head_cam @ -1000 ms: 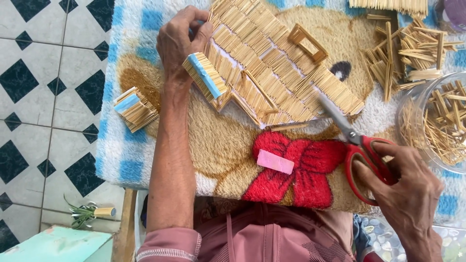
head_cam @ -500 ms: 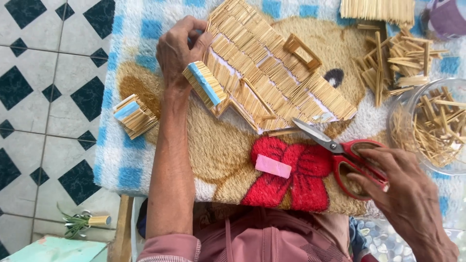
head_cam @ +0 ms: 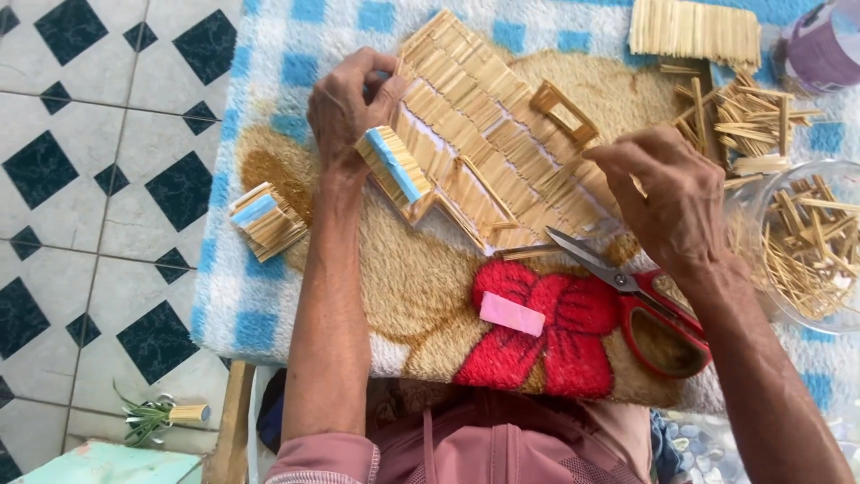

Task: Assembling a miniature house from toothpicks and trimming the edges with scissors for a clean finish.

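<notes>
- Nearest you, at about 5 o'clock on the fleece-covered tabletop [head_cam: 269, 314], the red-handled scissors [head_cam: 640, 305] lie loose with blades slightly parted; a pink eraser-like block [head_cam: 511, 314] sits just beside them at 6 o'clock.
- Further out, your right hand [head_cam: 667, 202] hovers at 3 o'clock over the lower edge of the stick panel, wrist bent down, fingers curled; its grip looks narrow, and you cannot tell whether it pinches a stick.
- At the centre lies the stick roof panel [head_cam: 484, 148], flat and tilted diagonally. It likely handles light, stiff and brittle at the glued joints, so hold it by the edges, not the small frame [head_cam: 564, 112] on top.
- At 10 o'clock your left hand [head_cam: 345, 112] closes its grip on the panel's upper-left edge, forearm running straight up from you.
- Out at 9 o'clock a small stick bundle [head_cam: 266, 220] rests apart; at 2 o'clock loose sticks [head_cam: 743, 121] lie, with a clear bowl [head_cam: 811, 242] just below them.
</notes>
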